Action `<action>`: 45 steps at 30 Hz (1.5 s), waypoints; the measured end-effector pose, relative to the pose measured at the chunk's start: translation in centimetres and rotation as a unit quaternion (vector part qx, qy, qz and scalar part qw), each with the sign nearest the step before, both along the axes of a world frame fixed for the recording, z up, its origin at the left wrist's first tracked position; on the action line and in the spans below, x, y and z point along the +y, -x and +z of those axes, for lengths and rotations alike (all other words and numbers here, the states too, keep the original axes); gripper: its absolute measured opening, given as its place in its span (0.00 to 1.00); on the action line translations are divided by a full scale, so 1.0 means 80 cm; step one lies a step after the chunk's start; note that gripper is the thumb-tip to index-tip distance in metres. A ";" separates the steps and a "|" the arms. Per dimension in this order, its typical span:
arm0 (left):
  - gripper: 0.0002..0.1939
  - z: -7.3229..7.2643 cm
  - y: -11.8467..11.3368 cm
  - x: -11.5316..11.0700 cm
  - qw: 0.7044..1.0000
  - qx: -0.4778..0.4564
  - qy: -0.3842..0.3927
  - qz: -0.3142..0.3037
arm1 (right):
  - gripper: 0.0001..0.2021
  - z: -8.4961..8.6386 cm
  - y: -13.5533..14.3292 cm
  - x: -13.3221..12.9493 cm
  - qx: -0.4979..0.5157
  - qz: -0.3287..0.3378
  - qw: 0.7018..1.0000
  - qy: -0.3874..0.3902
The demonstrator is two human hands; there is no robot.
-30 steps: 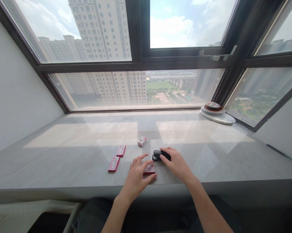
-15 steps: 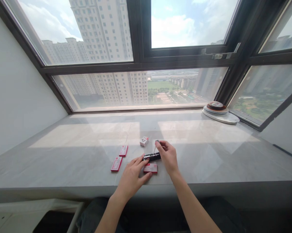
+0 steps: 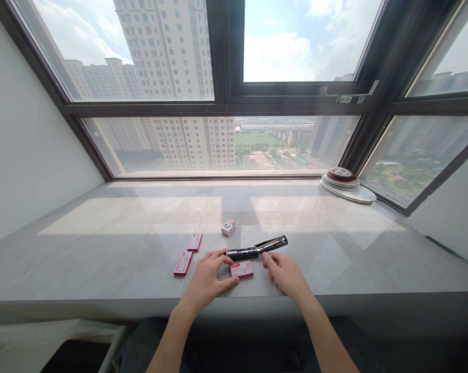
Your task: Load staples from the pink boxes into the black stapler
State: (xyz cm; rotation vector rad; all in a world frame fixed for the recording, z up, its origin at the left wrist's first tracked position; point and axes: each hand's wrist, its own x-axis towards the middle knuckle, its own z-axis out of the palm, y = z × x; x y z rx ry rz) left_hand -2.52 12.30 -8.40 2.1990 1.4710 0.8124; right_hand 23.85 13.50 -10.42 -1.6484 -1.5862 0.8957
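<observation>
A black stapler (image 3: 242, 253) lies on the sill with its top arm (image 3: 272, 243) swung wide out to the right. My left hand (image 3: 206, 277) reaches past the stapler's left end. Its thumb and forefinger close on the left side of a red-and-white staple box (image 3: 242, 269), just in front of the stapler. Beside the stapler's hinge is my right hand (image 3: 286, 272), fingers loosely bent and nothing visible in them. Whether a fingertip touches the stapler is unclear. Behind the stapler stands a small white-and-red box (image 3: 228, 227).
Two flat pink-red boxes (image 3: 183, 263) (image 3: 195, 242) lie left of my left hand. A stack of plates (image 3: 346, 189) sits in the far right corner by the window (image 3: 218, 109). The sill's front edge (image 3: 335, 295) runs below my forearms.
The stapler's top arm now lies stretched out to the right. My right hand has come off it, down and right. My left hand has shifted from the stapler onto the staple box, which is slightly turned.
</observation>
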 end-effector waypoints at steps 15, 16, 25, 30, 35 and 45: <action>0.13 -0.010 0.017 -0.006 0.999 -0.047 0.000 -0.018 | 0.13 0.014 0.027 0.003 -0.096 0.011 0.990 -0.098; 0.13 -0.010 0.016 -0.007 0.999 -0.044 -0.003 -0.013 | 0.13 0.019 0.037 0.003 -0.098 0.019 0.989 -0.111; 0.14 -0.011 0.019 -0.010 0.999 -0.037 -0.009 0.006 | 0.11 0.039 0.095 0.018 -0.127 0.069 0.983 -0.117; 0.16 -0.010 0.020 -0.010 0.999 -0.035 -0.021 0.012 | 0.16 0.029 0.107 0.027 -0.030 0.099 0.993 -0.063; 0.20 -0.013 0.022 -0.009 0.999 -0.039 -0.011 0.000 | 0.16 0.029 0.121 0.027 0.001 0.077 0.996 -0.050; 0.17 -0.015 0.026 -0.010 0.998 -0.058 -0.002 0.009 | 0.16 0.018 0.121 0.023 0.083 0.055 0.995 -0.004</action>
